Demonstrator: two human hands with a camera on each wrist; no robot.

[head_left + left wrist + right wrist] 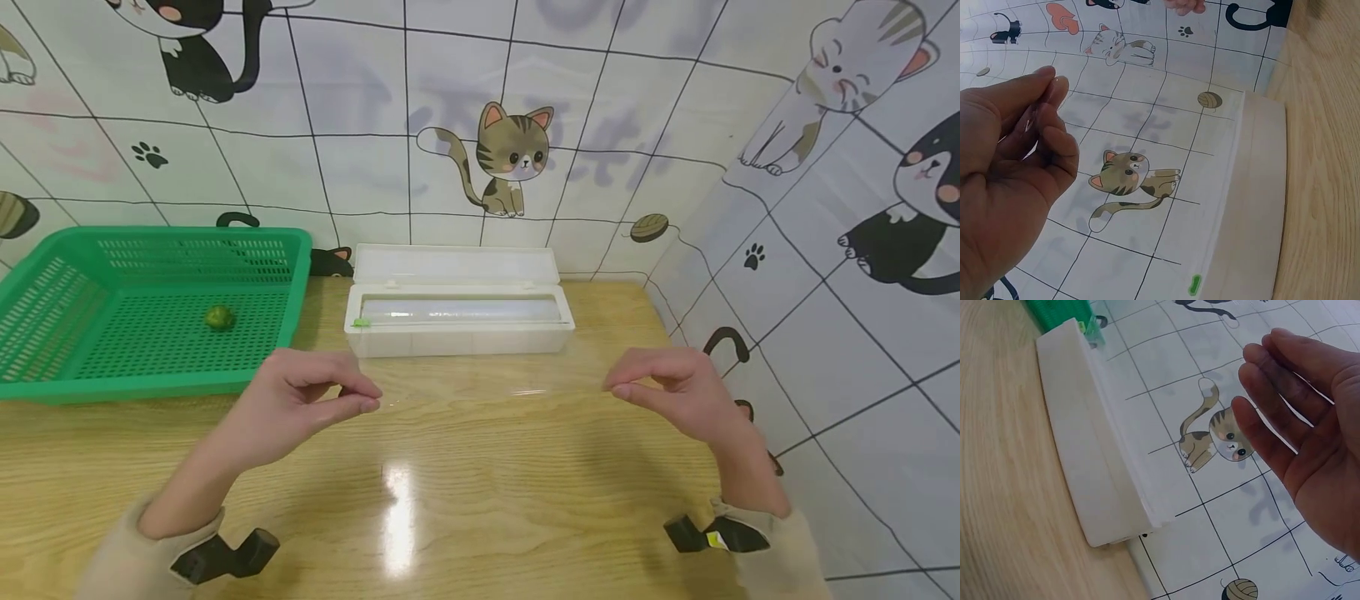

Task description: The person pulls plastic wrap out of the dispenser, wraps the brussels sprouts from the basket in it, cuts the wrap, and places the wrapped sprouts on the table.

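A thin sheet of clear plastic wrap (528, 392) spans the space between both hands, in front of a white dispenser box (461, 342). My left hand (288, 408) pinches the sheet's left corner between thumb and fingertips. At the right corner, my right hand (678, 392) pinches it the same way. The box's lid (456, 266) stands raised, and a roll of plastic wrap (461, 311) lies inside. A green slider (362, 322) sits at the left end of the box's front edge. In both wrist views the film is barely visible.
To the left stands a green plastic basket (150, 387) with one small green citrus fruit (220, 317) in it. A cat-patterned cloth (360, 167) covers the wall behind and to the right. The wooden table (510, 508) extends in front of the box.
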